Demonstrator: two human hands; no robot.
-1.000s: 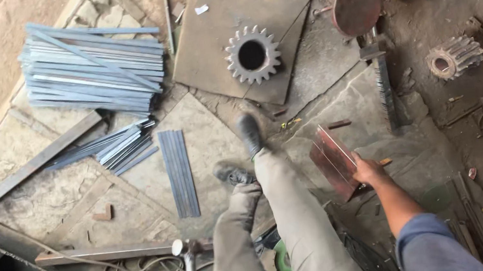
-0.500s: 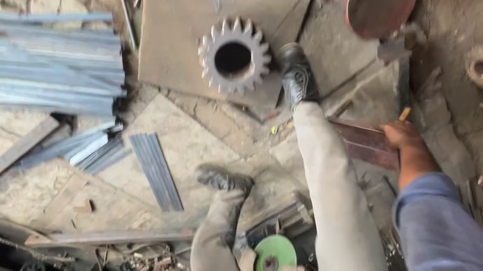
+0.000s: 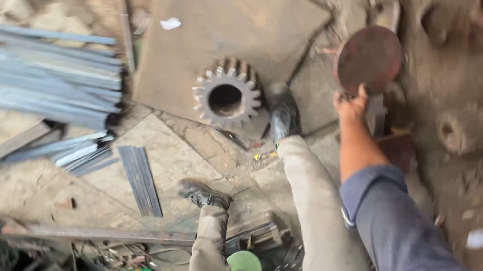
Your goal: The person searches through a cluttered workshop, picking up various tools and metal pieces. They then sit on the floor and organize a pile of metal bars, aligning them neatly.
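The right hand (image 3: 351, 104) grips the rim of a rusty round metal disc (image 3: 369, 58) (flat, reddish) beside a toothed steel gear (image 3: 227, 95) on the gritty floor; the left hand is out of view.

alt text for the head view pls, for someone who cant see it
Seen from above, the person's right hand reaches to a round rusty metal disc on a workshop floor. Their right shoe rests beside a large gear on a steel plate, with stacked metal strips lying left.

Right hand (image 3: 351, 104) stretched forward, arm straight, blue sleeve pushed up, fingers curled; left hand out of view.
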